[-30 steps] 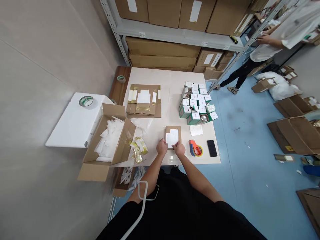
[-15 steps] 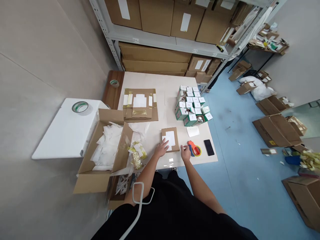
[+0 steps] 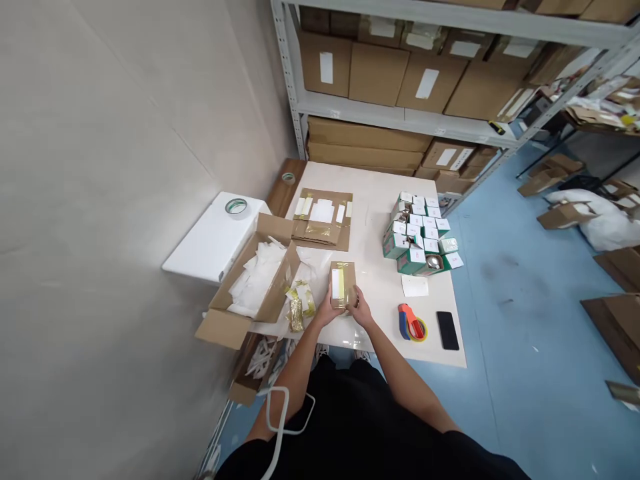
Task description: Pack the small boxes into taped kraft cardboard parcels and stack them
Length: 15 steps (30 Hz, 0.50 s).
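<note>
Both my hands grip a small brown cardboard box (image 3: 349, 277) near the front edge of the white table (image 3: 380, 320). Clear tape and a white label with a yellowish strip show on its upper face. My left hand (image 3: 327, 309) closes on its lower left corner, and my right hand (image 3: 361, 309) on its lower right corner. To the right lies an orange and blue tape dispenser (image 3: 410, 323) with a yellow roll. Crumpled yellow tape and labels (image 3: 301, 300) lie left of the box.
Flattened cardboard (image 3: 325, 233) lies at the back left. Several green-and-white boxes (image 3: 423, 230) stand at the right, with a white paper (image 3: 415, 287) and a black phone (image 3: 447, 331) nearer me. An open carton (image 3: 285, 280) holds white packing material. Metal shelving (image 3: 370, 113) stands behind.
My right hand has moved onto the small box, and both hands now hold it. The box's visible face is different, now showing tape and a yellowish strip. The view has swung left.
</note>
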Tool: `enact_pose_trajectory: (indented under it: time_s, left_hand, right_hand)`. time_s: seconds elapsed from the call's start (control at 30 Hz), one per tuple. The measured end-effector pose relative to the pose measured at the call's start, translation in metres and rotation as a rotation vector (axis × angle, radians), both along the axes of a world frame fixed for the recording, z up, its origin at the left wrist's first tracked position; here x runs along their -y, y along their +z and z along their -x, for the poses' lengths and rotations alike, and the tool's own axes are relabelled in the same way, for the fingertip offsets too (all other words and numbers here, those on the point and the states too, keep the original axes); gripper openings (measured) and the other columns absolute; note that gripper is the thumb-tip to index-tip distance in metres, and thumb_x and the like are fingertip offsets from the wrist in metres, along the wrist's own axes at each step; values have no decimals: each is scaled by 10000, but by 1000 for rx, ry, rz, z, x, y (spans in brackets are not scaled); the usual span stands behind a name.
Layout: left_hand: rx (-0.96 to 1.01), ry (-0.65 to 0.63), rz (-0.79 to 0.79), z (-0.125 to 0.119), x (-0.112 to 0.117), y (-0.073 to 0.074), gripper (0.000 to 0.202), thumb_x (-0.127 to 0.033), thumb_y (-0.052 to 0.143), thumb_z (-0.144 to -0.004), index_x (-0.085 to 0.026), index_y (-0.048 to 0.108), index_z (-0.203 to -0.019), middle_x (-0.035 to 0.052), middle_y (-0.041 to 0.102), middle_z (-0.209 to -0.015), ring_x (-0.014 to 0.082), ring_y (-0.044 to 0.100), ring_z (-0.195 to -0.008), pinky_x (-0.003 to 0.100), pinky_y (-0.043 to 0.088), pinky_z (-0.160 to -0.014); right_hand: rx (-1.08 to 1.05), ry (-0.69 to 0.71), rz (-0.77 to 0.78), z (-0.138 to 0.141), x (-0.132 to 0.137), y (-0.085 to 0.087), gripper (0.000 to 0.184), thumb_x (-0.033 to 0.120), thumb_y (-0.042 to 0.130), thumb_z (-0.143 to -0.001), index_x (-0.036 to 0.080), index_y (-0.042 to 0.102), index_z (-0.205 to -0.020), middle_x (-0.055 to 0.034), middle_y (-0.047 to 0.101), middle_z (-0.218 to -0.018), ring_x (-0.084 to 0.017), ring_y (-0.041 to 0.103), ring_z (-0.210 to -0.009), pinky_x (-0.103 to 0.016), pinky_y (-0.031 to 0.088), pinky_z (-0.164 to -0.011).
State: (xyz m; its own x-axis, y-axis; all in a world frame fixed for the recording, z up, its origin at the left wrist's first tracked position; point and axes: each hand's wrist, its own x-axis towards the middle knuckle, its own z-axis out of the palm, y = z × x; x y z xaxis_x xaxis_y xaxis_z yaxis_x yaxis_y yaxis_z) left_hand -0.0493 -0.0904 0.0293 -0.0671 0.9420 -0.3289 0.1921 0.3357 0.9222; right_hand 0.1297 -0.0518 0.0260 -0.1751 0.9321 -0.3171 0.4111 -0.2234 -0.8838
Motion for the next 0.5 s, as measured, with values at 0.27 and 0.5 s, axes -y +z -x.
enact_pose_trajectory:
  time_s: [0.27, 0.5]
  left_hand:
    - [-128, 227, -141, -36, 18, 46, 654, -319, 765, -826, -240, 601, -1455, 110, 627, -1461, 286, 621, -1326, 428, 507, -1122]
    - [-279, 485, -193, -70, 58, 90, 638, -350, 800, -823, -253, 636, -1432, 108, 597, -1508, 314, 503, -1453, 467, 399, -1215]
  right_hand:
    - [-79, 239, -175, -35, -18, 34, 507, 388, 657, -845, 256, 658, -1334, -107, 645, -1430, -312, 605, -1303, -465, 530, -1049]
    - [-187, 448, -342, -50, -18, 65, 532, 320, 711, -814, 258, 670, -1340, -115, 636, -1446, -337, 518, -1415, -537, 442, -1155]
